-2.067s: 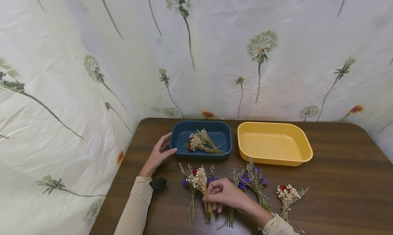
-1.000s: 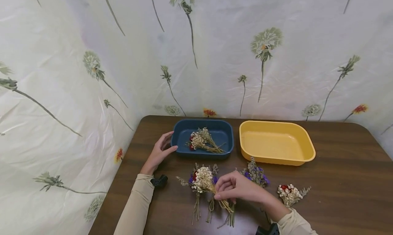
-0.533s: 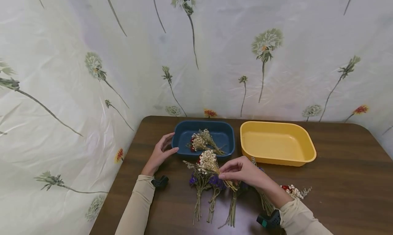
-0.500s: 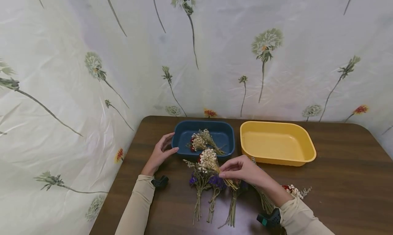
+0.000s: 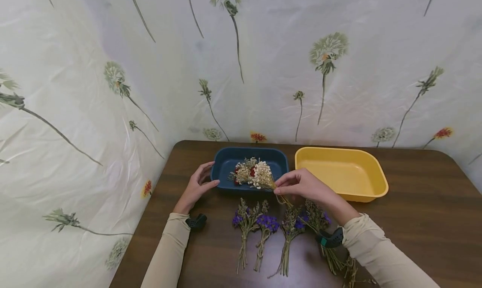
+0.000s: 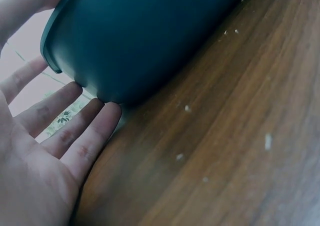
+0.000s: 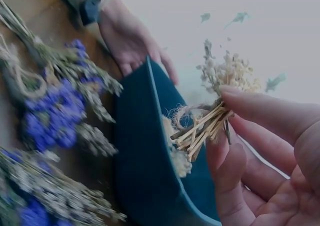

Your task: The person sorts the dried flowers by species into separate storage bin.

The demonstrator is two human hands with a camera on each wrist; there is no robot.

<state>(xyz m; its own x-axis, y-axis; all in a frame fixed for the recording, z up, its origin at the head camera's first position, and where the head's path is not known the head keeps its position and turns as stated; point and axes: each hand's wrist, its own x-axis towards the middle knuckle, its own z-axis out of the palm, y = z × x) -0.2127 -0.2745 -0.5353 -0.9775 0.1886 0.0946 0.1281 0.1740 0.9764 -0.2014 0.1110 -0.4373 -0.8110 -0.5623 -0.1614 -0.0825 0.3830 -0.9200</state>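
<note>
My right hand [image 5: 301,184] pinches the tied stems of a small dried flower bouquet [image 5: 262,175] with cream blossoms and a red bloom. Its flower head hangs over the blue basin [image 5: 280,158], stem ends pointing towards me. Inside that basin lie more cream-and-red bouquets [image 5: 241,172], partly covered by the held one. With fingers spread and fairly straight, my left hand [image 5: 196,188] touches the basin's left side; the left wrist view shows its fingertips [image 6: 111,115] against the outer wall. The right wrist view shows twine around the held stems [image 7: 207,128].
A row of purple dried bouquets [image 5: 268,223] lies on the brown table [image 5: 211,254] in front of the basin. To its right stands a yellow basin [image 5: 339,171]. Stems of another bouquet [image 5: 351,271] show beneath my right sleeve. Flower-printed fabric [image 5: 263,70] hangs behind.
My right hand has lifted the cream-and-red bouquet from among the purple ones and carried it up and away from me, over the blue basin. The left hand has stayed at the basin's side.
</note>
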